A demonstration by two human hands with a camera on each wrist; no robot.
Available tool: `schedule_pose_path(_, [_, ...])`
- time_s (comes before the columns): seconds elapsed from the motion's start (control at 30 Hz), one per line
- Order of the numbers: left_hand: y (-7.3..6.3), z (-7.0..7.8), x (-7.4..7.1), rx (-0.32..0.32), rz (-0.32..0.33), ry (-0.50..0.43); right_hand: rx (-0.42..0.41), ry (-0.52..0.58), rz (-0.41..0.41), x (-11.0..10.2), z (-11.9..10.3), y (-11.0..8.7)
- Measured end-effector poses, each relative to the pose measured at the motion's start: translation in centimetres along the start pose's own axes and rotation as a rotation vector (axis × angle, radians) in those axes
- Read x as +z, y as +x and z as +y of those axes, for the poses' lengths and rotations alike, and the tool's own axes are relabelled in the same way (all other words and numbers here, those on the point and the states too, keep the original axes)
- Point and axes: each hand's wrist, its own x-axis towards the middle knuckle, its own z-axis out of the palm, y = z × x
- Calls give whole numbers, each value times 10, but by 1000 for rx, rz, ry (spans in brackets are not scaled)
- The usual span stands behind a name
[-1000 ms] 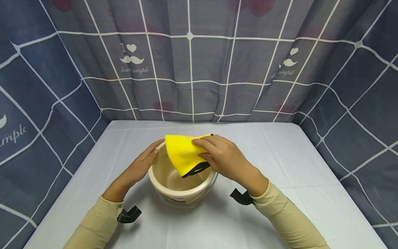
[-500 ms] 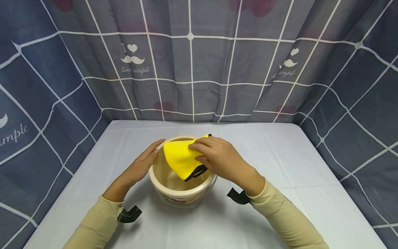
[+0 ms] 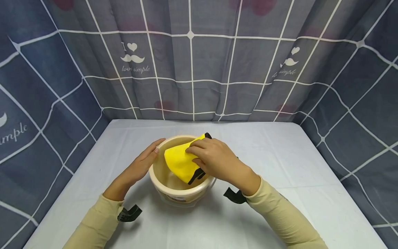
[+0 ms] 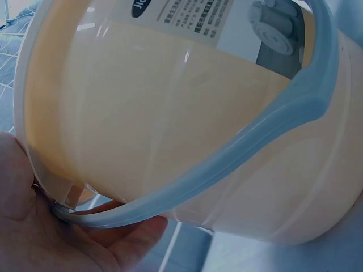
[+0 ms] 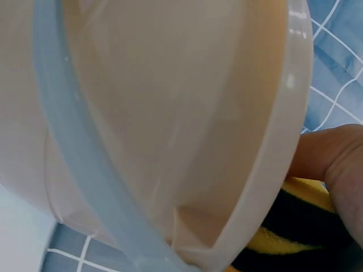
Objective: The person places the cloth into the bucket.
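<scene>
A cream bucket (image 3: 183,199) stands on the table, with a pale grey-blue handle (image 4: 227,153) hanging along its side in the left wrist view. My left hand (image 3: 141,164) holds the bucket at its left rim, thumb at the edge and fingers along the outside by the handle's end. A yellow cloth (image 3: 178,159) with black edging is pinched in my right hand (image 3: 217,159) over the right rim. Its lower part hangs inside the bucket. In the right wrist view, yellow and black folds show below the thumb; the fingers behind the cloth are hidden.
The table bears a white cloth (image 3: 273,152). Dark checked curtains (image 3: 208,62) enclose its back and sides. A black bracket (image 3: 130,213) sticks out from the left wrist and another black bracket (image 3: 234,196) from the right one.
My right hand has moved a little left and down, taking the yellow cloth lower into the bucket. More of the back rim shows. My left hand and the bucket stay put.
</scene>
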Motion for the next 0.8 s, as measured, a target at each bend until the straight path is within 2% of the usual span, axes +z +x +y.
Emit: schedule_pose_path(0.8, [-1,1,1,-16,9,3,2,-27,-148,9,-13,9])
